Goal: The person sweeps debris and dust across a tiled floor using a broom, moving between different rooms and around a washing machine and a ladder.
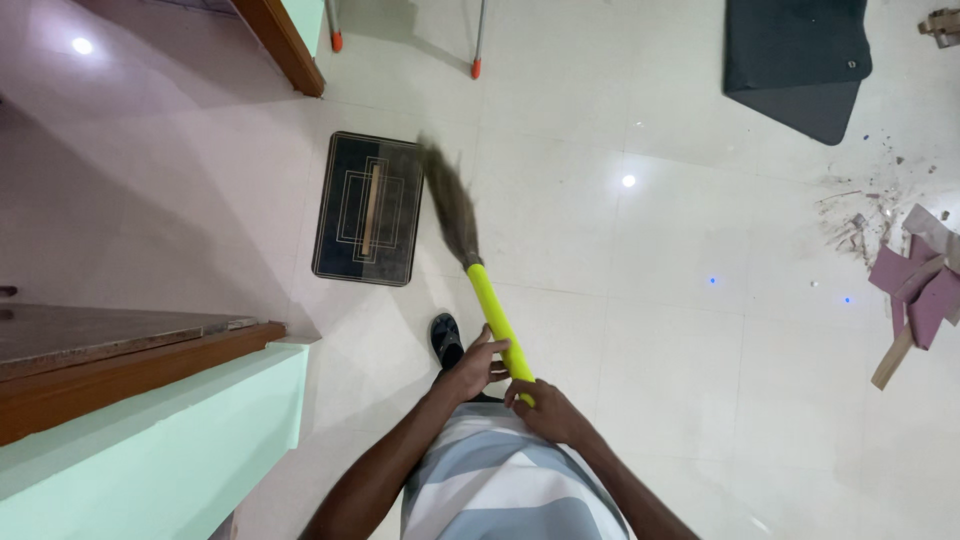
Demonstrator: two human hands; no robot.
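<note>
Evidently the broom (478,290) was held out ahead of the person's body and angled up and to the left, so that its brush reached the floor (640,330) while the yellow handle came back to the hands just in front of the striped shirt (500,480). The brush end showed blurred, right beside the right edge of the dark mat (366,208), so the broom seemed to be mid-stroke there.

The left hand (472,368) sat higher up the handle, its fingers curled round the yellow shaft from the left, closed on it. The right hand (545,410) sat lower, at the handle's near end, fingers wrapped over it and likewise closed. One hand above the other, they touched or nearly touched, a grip that would let the lower hand pivot and the upper one steer.

Taking the mat as the landmark: a sandalled foot (446,340) stood below it and slightly right, just left of the handle. Two metal legs with orange tips (476,68) stood above it. A wooden door frame (285,45) rose above and to its left, and a green wall (150,440) with a wood ledge lay below and left. Far to the right were a grey sheet (795,60), and lower, a litter of dust and purple scraps (915,290), well apart from the brush.
</note>
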